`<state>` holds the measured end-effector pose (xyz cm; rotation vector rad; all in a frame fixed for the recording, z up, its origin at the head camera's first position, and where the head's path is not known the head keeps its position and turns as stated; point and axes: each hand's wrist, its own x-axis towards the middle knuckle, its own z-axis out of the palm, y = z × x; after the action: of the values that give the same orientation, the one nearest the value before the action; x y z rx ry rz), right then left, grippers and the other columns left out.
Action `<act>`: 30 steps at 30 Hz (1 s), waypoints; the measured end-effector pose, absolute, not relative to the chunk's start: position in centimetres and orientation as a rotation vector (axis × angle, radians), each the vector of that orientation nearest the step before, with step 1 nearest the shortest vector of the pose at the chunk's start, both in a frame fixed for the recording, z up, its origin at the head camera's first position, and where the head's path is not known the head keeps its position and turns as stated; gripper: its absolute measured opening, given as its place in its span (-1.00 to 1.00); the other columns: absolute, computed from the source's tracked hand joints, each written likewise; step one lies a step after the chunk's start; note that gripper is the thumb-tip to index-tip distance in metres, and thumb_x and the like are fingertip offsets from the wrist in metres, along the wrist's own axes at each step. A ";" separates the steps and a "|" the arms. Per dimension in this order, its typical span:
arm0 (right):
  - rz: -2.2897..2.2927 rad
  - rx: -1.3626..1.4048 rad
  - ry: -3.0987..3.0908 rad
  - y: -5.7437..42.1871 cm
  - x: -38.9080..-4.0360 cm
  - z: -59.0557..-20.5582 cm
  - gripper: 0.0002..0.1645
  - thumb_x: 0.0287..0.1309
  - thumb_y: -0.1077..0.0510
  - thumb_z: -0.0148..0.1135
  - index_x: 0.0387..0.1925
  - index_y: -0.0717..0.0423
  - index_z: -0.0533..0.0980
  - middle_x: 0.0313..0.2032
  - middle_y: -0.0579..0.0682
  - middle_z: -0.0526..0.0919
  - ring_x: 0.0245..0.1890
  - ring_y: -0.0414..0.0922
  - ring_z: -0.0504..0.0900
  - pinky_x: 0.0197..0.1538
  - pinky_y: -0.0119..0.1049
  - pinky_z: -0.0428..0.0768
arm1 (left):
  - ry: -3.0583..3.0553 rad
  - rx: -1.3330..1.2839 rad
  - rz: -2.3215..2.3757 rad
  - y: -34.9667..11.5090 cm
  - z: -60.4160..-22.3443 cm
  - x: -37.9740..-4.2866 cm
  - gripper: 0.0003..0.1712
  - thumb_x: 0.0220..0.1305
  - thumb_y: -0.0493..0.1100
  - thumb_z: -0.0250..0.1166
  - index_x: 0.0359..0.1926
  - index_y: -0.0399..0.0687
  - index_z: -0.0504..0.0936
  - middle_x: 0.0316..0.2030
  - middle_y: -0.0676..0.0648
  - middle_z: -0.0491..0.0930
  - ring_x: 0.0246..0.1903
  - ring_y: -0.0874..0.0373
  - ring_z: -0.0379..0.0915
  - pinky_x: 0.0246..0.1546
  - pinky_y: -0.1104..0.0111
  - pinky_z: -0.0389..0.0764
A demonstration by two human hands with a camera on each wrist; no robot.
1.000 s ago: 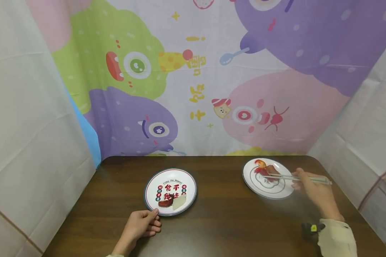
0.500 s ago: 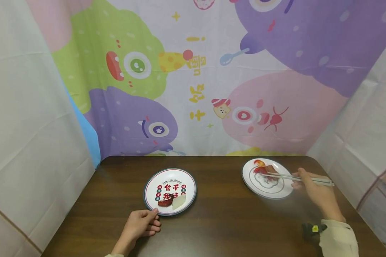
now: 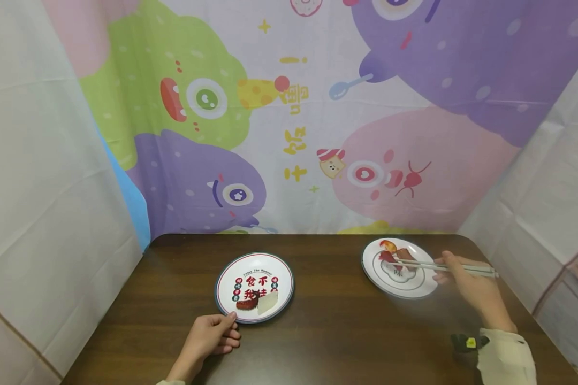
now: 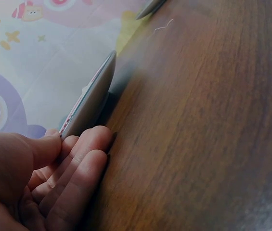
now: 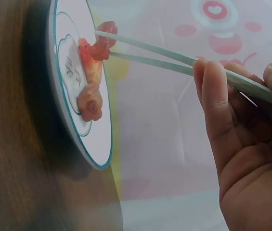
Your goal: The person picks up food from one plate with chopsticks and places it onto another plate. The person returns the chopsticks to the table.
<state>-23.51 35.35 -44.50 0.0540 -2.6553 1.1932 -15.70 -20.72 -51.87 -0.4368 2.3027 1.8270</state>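
Note:
My left hand point(image 3: 211, 339) pinches the near-left rim of a white plate point(image 3: 241, 264) between thumb and forefinger; in the left wrist view the plate's edge point(image 4: 97, 91) rises from the thumb. On that plate lie a dark red-brown food piece point(image 3: 247, 304) and a flat white piece point(image 3: 268, 303). With my right hand point(image 3: 469, 283) I hold pale green chopsticks point(image 5: 150, 48), whose tips are at a glossy red meat-like piece point(image 5: 108, 33) over the second plate point(image 3: 380, 283). A brown piece point(image 5: 90, 102) and an orange-red piece point(image 5: 92, 70) lie on it.
Both plates stand on a dark wooden table point(image 3: 318, 331), the second at the back right. A cartoon-print curtain point(image 3: 289, 203) hangs behind the back edge, and pale cloth point(image 3: 43, 187) closes off the sides. A black strap device point(image 3: 467, 343) sits at my right wrist.
On the right plate, the red piece at the chopstick tips has shifted, and the brown piece now shows apart from it. My left hand and its plate have stayed put.

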 end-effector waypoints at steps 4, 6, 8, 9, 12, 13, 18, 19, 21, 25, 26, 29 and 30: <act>1.153 0.033 -2.683 35.1 -23.5 -44.3 -0.25 0.58 -0.27 -0.13 0.12 0.32 0.62 -0.41 -0.01 0.83 -0.36 -0.50 0.69 -0.26 -0.69 0.46 | 2.296 -0.432 1.830 -20.7 -51.8 -15.7 -0.51 0.50 0.07 0.24 -0.27 -0.35 0.68 -0.50 -0.09 0.74 -0.51 0.12 0.73 -0.48 0.32 0.76; 1.176 0.031 -2.678 34.9 -23.5 -44.2 -0.24 0.57 -0.28 -0.12 0.12 0.33 0.61 -0.41 0.00 0.83 -0.38 -0.48 0.71 -0.25 -0.71 0.46 | 2.293 -0.431 1.829 -20.7 -51.8 -15.7 -0.51 0.50 0.07 0.24 -0.26 -0.36 0.68 -0.50 -0.09 0.74 -0.51 0.12 0.73 -0.48 0.32 0.76; 1.212 0.036 -2.667 34.8 -23.5 -44.1 -0.23 0.57 -0.28 -0.12 0.12 0.36 0.60 -0.41 0.01 0.83 -0.40 -0.43 0.73 -0.26 -0.72 0.47 | 2.293 -0.430 1.826 -20.7 -51.8 -15.6 -0.50 0.50 0.07 0.24 -0.26 -0.36 0.68 -0.50 -0.09 0.74 -0.51 0.12 0.73 -0.48 0.32 0.76; 1.232 0.044 -2.661 34.7 -23.5 -44.1 -0.23 0.57 -0.27 -0.11 0.12 0.37 0.60 -0.41 0.02 0.83 -0.41 -0.41 0.75 -0.27 -0.73 0.48 | 2.294 -0.431 1.825 -20.7 -51.7 -15.6 -0.50 0.50 0.07 0.24 -0.26 -0.36 0.68 -0.50 -0.09 0.74 -0.51 0.12 0.73 -0.48 0.32 0.76; 1.275 0.056 -2.653 34.5 -23.4 -44.0 -0.23 0.58 -0.25 -0.10 0.13 0.40 0.58 -0.39 0.06 0.83 -0.42 -0.35 0.77 -0.27 -0.72 0.52 | 2.296 -0.434 1.820 -20.7 -51.7 -15.6 -0.50 0.50 0.07 0.24 -0.26 -0.36 0.68 -0.49 -0.09 0.74 -0.51 0.12 0.73 -0.48 0.32 0.76; 1.280 0.058 -2.657 34.5 -23.4 -44.0 -0.24 0.58 -0.24 -0.10 0.14 0.41 0.57 -0.38 0.07 0.83 -0.42 -0.33 0.77 -0.27 -0.71 0.52 | 2.296 -0.433 1.819 -20.7 -51.7 -15.6 -0.50 0.50 0.07 0.24 -0.25 -0.36 0.68 -0.49 -0.09 0.74 -0.51 0.12 0.73 -0.48 0.32 0.76; 1.272 0.004 -2.717 34.1 -23.5 -43.8 -0.16 0.54 -0.33 -0.11 0.15 0.38 0.58 -0.37 0.06 0.82 -0.40 -0.29 0.76 -0.28 -0.60 0.53 | 2.303 -0.433 1.818 -20.7 -51.9 -15.8 -0.49 0.51 0.08 0.22 -0.25 -0.37 0.68 -0.49 -0.09 0.74 -0.52 0.12 0.72 -0.50 0.32 0.75; 1.266 -0.005 -2.729 34.0 -23.5 -43.8 -0.15 0.53 -0.35 -0.12 0.14 0.37 0.58 -0.38 0.04 0.82 -0.41 -0.28 0.75 -0.28 -0.58 0.53 | 2.304 -0.432 1.816 -20.8 -51.9 -15.8 -0.49 0.51 0.08 0.22 -0.25 -0.37 0.67 -0.49 -0.10 0.74 -0.52 0.12 0.72 -0.50 0.32 0.75; 1.256 -0.028 -2.751 33.9 -23.5 -43.7 -0.13 0.52 -0.39 -0.13 0.14 0.34 0.59 -0.39 0.00 0.81 -0.41 -0.29 0.73 -0.29 -0.55 0.51 | 2.305 -0.434 1.819 -20.8 -52.1 -15.8 -0.49 0.51 0.08 0.22 -0.25 -0.37 0.67 -0.49 -0.10 0.74 -0.52 0.12 0.72 -0.50 0.31 0.75; 1.244 -0.059 -2.756 33.6 -23.6 -43.7 -0.15 0.50 -0.41 -0.11 0.12 0.28 0.62 -0.34 0.04 0.81 -0.36 -0.26 0.71 -0.19 -0.42 0.55 | 2.302 -0.433 1.818 -20.8 -52.1 -15.8 -0.50 0.51 0.07 0.22 -0.25 -0.37 0.67 -0.49 -0.10 0.74 -0.52 0.12 0.72 -0.50 0.31 0.75; 1.222 -0.073 -2.761 33.6 -23.6 -43.7 -0.15 0.49 -0.42 -0.11 0.12 0.25 0.63 -0.29 0.07 0.82 -0.30 -0.24 0.70 -0.13 -0.35 0.56 | 2.302 -0.434 1.821 -20.8 -52.1 -15.8 -0.50 0.51 0.07 0.23 -0.26 -0.36 0.67 -0.50 -0.09 0.74 -0.52 0.12 0.72 -0.50 0.32 0.75; 1.178 -0.108 -2.768 33.2 -23.6 -43.6 -0.14 0.46 -0.45 -0.11 0.13 0.20 0.65 -0.11 0.17 0.80 -0.15 -0.12 0.66 -0.05 -0.13 0.56 | 2.298 -0.434 1.816 -20.8 -51.9 -15.8 -0.50 0.51 0.07 0.23 -0.26 -0.35 0.67 -0.50 -0.09 0.74 -0.52 0.13 0.72 -0.50 0.32 0.75; 1.162 -0.112 -2.775 33.1 -23.6 -43.6 -0.13 0.46 -0.45 -0.11 0.13 0.20 0.65 -0.08 0.18 0.79 -0.13 -0.09 0.63 -0.05 -0.09 0.55 | 2.297 -0.437 1.815 -20.8 -51.9 -15.8 -0.50 0.50 0.08 0.23 -0.26 -0.35 0.67 -0.50 -0.09 0.74 -0.52 0.13 0.72 -0.49 0.32 0.75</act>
<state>-23.59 33.10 -43.61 -0.1123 -2.7751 1.1616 -15.77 -20.79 -51.87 -0.4367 2.2967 1.8147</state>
